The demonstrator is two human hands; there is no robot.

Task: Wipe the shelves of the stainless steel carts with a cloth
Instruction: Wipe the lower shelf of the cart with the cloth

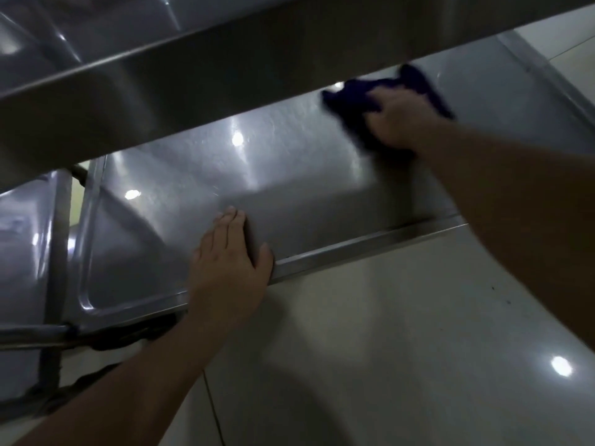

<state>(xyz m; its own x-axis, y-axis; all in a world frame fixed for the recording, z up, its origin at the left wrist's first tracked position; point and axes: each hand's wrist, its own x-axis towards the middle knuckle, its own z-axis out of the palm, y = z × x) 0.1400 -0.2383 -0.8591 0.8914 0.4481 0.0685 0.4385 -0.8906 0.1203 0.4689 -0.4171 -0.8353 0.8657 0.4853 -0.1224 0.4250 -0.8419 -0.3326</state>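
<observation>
A lower stainless steel cart shelf runs across the middle of the view, shiny with light reflections. My right hand presses a dark blue cloth flat onto the shelf's far right part; the cloth is blurred. My left hand rests palm down on the shelf's near rim, fingers together, holding nothing. The shelf above overhangs and hides the back of the lower shelf.
A second steel cart stands at the left, its upright post and a horizontal bar close to the shelf corner. Pale glossy floor tiles fill the foreground and the far right.
</observation>
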